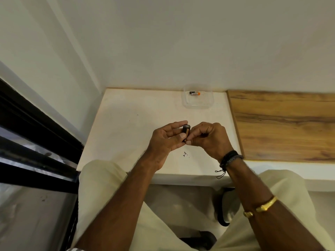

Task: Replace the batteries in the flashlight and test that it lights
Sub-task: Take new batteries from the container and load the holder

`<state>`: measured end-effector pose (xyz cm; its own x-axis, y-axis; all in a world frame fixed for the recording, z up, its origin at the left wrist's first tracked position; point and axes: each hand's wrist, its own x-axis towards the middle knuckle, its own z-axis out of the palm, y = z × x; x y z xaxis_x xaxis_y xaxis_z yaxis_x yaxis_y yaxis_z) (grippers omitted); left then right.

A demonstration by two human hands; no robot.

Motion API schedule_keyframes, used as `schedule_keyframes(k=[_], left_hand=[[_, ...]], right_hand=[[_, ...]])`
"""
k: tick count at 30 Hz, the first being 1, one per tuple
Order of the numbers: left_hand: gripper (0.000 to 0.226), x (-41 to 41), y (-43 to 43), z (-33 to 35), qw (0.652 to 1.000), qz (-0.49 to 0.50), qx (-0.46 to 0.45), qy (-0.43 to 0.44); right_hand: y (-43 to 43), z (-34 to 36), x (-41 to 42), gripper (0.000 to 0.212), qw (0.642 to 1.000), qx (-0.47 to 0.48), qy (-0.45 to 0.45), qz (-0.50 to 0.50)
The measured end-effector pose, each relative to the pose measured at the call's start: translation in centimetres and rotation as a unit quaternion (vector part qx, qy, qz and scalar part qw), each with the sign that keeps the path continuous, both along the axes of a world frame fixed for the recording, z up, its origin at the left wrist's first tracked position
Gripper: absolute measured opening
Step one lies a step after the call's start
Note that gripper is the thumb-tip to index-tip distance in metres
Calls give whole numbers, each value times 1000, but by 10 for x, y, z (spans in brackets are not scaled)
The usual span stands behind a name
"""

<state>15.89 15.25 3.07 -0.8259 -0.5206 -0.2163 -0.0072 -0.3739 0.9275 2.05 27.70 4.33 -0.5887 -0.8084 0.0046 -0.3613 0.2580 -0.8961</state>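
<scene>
Midway: left hand (167, 140) grips battery holder (186, 132), right hand (208, 138) pinches at it; spare batteries (194, 93) in tub (198, 104) at table's (130, 124) far edge, test left.

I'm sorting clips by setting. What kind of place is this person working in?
Probably a room in a home, at a small white table in a corner: plain white walls, a window frame on the left, a wooden top alongside, and a plastic tub holding batteries.
</scene>
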Motion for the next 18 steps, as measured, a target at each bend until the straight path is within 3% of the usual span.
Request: schedule_keyframes(k=[8, 12, 18], left_hand=[[38, -7, -6, 0, 995, 67, 67, 17], [35, -13, -15, -3, 982, 119, 136, 46], [38, -14, -36, -10, 955, 194, 210, 74]], right_hand=[[-13, 1, -4, 14, 999, -32, -41, 5], [-28, -4, -26, 12, 989, -42, -116, -86], [-76, -24, -88, 14, 971, -22, -85, -224]])
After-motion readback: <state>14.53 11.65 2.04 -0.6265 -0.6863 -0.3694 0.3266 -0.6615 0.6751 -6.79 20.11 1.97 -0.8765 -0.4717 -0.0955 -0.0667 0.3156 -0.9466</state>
